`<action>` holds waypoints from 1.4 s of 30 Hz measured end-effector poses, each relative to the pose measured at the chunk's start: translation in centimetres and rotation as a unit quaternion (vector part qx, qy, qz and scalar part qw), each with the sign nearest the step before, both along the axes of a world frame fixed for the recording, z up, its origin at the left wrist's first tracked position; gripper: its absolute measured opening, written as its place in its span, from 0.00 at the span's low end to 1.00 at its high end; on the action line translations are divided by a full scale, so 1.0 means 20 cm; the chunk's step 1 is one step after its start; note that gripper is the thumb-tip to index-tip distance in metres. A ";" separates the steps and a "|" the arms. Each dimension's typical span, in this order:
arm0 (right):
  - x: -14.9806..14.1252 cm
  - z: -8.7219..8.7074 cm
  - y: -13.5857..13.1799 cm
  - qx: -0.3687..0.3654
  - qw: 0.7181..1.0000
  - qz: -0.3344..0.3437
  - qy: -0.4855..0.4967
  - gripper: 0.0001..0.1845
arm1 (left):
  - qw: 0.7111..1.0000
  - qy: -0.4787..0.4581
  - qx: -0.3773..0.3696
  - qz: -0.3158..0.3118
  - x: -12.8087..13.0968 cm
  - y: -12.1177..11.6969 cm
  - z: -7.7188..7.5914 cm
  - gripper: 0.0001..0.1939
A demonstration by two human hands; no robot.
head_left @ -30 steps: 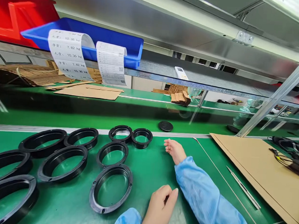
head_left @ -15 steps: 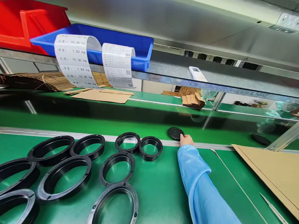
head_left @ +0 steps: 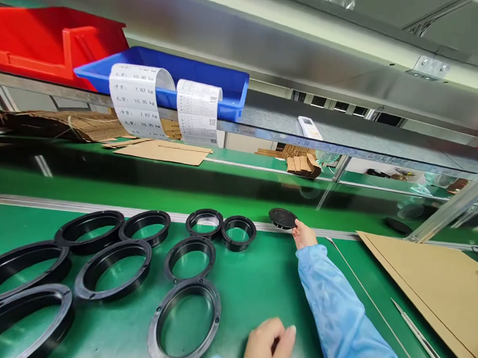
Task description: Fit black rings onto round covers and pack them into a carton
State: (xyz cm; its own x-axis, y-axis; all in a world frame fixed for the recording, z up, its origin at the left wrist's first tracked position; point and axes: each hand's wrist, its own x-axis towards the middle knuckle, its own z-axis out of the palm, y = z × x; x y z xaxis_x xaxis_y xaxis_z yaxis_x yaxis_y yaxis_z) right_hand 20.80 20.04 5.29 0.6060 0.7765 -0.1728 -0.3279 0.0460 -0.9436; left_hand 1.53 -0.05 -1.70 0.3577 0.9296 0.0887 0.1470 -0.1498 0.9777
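My right hand (head_left: 304,235), in a blue sleeve, pinches the near right edge of a round black plastic lid (head_left: 282,218) at the metal strip along the back of the bench. The lid is tilted, its far side above the green surface behind the strip. At the bottom centre my left hand (head_left: 268,347) is loosely curled, with thumb and forefinger near each other and nothing visible in it. To its left lies a large black ring (head_left: 156,332). A small black ring (head_left: 239,244) stands left of the lid, touching another small ring (head_left: 193,229).
Several more black rings (head_left: 139,294) cover the left of the green bench. Cardboard (head_left: 426,285) and long white tweezers (head_left: 423,341) lie at right. Above is a shelf with a red bin (head_left: 85,48), a blue tray (head_left: 212,76), label strips (head_left: 139,99) and a white remote (head_left: 309,128).
My right hand has raised the lid slightly and tilted it. My left hand has come into view from the bottom edge. The camera view has shifted a little.
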 end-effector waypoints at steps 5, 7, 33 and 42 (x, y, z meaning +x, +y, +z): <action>-0.09 -0.04 -0.52 0.038 0.990 0.100 0.089 0.05 | 0.980 -0.167 -0.104 0.034 -0.04 0.02 0.17 0.29; -0.16 -0.08 -0.70 0.041 0.979 0.148 0.135 0.08 | 0.955 -0.268 -0.116 0.055 -0.05 0.04 0.21 0.47; -0.30 -0.09 -0.97 0.217 0.783 0.176 -0.555 0.17 | 0.764 -0.526 -0.372 -0.028 -0.16 0.11 0.40 0.29; -0.29 -0.10 -0.97 0.216 0.764 0.198 -0.574 0.20 | 0.774 -0.524 -0.354 -0.043 -0.16 0.10 0.39 0.29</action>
State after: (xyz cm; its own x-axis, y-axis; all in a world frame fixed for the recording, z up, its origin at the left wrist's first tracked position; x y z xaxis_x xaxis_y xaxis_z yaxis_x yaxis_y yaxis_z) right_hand 14.93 0.65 3.38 -0.1328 0.7725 0.6210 0.6356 0.5471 -0.5447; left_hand -1.74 1.86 6.05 0.4977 0.8548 -0.1472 -0.7628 0.5121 0.3948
